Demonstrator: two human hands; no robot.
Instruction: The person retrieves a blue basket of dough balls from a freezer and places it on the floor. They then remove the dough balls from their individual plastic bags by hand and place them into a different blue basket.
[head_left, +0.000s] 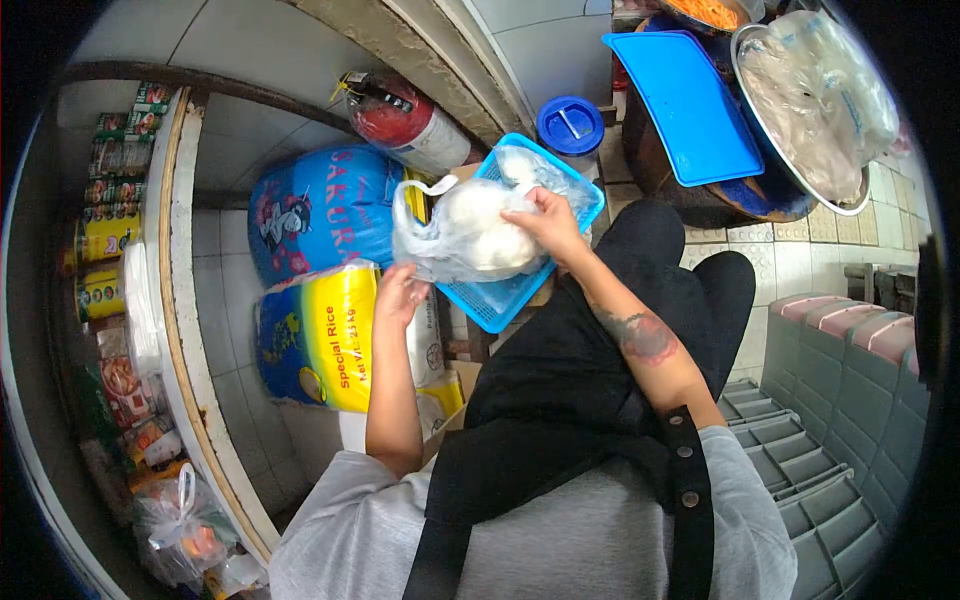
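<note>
On my feed, the plastic bag spans the basket's left rim, right hand pinching it, left hand loosely open alongside.

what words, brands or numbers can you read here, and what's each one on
"SAKUR", on the blue sack; any letters after that are unclear.
"Special Rice", on the yellow and blue rice bag.
"Net Wt. 25 Kg", beside that on the same bag.
Too small or blurred to read: the print on the yellow cans, the fire extinguisher and the clear plastic over the metal basin.
</note>
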